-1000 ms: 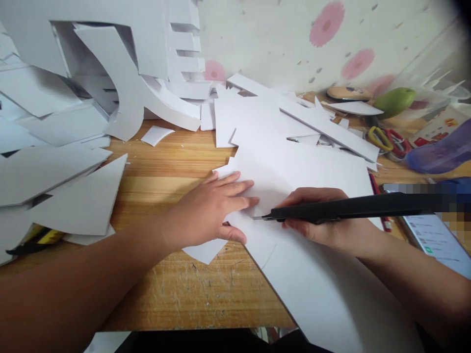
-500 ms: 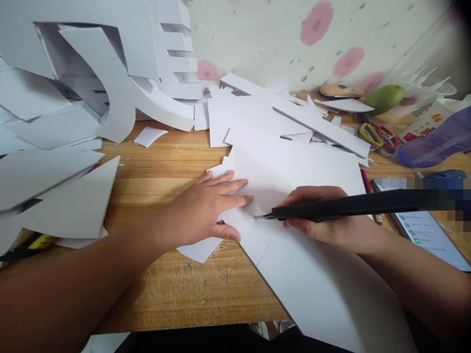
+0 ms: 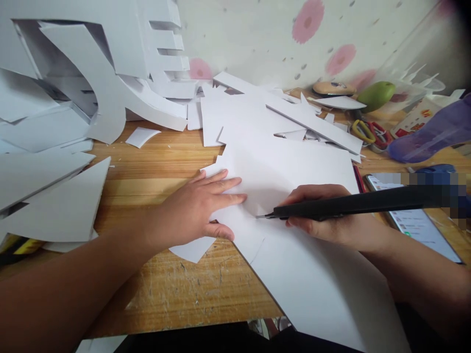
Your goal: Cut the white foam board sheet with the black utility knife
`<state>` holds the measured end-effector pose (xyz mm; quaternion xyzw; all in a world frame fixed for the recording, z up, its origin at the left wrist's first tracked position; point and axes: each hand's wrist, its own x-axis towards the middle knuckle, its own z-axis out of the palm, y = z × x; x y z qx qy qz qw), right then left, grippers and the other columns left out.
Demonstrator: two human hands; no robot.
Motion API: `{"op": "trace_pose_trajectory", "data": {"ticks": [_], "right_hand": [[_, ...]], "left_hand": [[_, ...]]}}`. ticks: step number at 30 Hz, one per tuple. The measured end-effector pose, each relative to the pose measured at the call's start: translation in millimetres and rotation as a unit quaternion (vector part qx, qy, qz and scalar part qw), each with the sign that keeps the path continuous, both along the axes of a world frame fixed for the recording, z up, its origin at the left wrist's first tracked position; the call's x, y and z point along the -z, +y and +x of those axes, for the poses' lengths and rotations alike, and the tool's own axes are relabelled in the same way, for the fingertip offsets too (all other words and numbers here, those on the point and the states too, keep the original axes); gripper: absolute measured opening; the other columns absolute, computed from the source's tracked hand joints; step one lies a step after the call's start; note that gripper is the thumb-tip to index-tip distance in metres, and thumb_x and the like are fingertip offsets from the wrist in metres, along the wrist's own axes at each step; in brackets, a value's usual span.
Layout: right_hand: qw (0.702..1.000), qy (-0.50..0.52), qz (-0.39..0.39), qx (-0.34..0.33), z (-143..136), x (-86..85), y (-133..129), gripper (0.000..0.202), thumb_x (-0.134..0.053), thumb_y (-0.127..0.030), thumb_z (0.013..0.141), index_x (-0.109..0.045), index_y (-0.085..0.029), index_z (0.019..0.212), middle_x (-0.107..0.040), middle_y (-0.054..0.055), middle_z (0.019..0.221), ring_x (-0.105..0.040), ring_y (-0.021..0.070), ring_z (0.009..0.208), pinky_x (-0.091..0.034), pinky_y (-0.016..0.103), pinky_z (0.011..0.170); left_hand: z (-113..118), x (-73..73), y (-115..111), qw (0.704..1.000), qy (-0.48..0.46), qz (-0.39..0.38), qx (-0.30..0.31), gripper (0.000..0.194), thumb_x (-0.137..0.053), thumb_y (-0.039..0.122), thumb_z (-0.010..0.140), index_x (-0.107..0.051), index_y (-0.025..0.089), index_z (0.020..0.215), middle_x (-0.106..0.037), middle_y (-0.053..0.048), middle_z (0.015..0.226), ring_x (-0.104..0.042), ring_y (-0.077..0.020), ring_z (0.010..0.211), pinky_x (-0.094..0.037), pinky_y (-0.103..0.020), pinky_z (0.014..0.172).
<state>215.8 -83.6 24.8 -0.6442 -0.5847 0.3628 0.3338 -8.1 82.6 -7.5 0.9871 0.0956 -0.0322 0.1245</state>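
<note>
So the left hand [image 3: 198,208] lies flat and widely spread on the white board [image 3: 312,289], which runs across the wooden table [image 3: 198,299] and past its near edge; the right hand [image 3: 329,225] is closed around a black cutter [image 3: 349,203], its blade [image 3: 264,216] pointing left at the board, contact hard to tell. White pieces [image 3: 59,211] lie on the left, a phone [image 3: 423,233] on the right
</note>
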Motion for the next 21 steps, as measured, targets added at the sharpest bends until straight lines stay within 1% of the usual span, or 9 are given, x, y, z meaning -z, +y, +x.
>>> {"op": "trace_pose_trajectory", "data": {"ticks": [5,13,17,21], "right_hand": [[1.0,0.008,0.01,0.004,2,0.4,-3,0.01,-0.068,-0.026,0.073,-0.072,-0.022,0.081,-0.074,0.001,0.073,-0.067,0.0157,0.063,-0.051,0.022,0.054],[1.0,0.004,0.016,-0.007,9,4.9,-9,0.012,-0.07,-0.025,0.075,-0.073,-0.021,0.086,-0.074,0.001,0.075,-0.067,0.0141,0.064,-0.052,0.02,0.056],[1.0,0.013,0.002,0.003,10,3.8,-11,0.012,-0.069,-0.024,0.076,-0.073,-0.02,0.086,-0.074,0.002,0.075,-0.068,0.015,0.065,-0.053,0.02,0.056],[1.0,0.018,0.002,0.001,9,1.1,-11,0.012,-0.069,-0.026,0.075,-0.072,-0.02,0.084,-0.075,0.003,0.076,-0.068,0.0167,0.065,-0.055,0.023,0.057]], "left_hand": [[0,0.5,0,1.0,-0.004,-0.006,-0.004,0.075,-0.051,0.076,0.078,-0.047,0.036,0.14,-0.035,-0.003,0.156,-0.023,-0.0334,0.146,-0.019,-0.057,0.116],[-1,-1.4,-1,1.0,-0.001,-0.01,-0.008,0.074,-0.058,0.072,0.076,-0.048,0.035,0.14,-0.035,-0.003,0.156,-0.023,-0.0336,0.146,-0.018,-0.057,0.117],[-2,-2.1,-1,1.0,-0.004,-0.017,-0.014,0.074,-0.057,0.074,0.076,-0.048,0.036,0.139,-0.036,-0.004,0.155,-0.025,-0.0339,0.146,-0.019,-0.057,0.116],[-1,-3.3,-2,1.0,0.007,-0.018,-0.017,0.075,-0.056,0.074,0.076,-0.049,0.035,0.139,-0.035,-0.005,0.156,-0.023,-0.0345,0.146,-0.02,-0.058,0.116]]}}
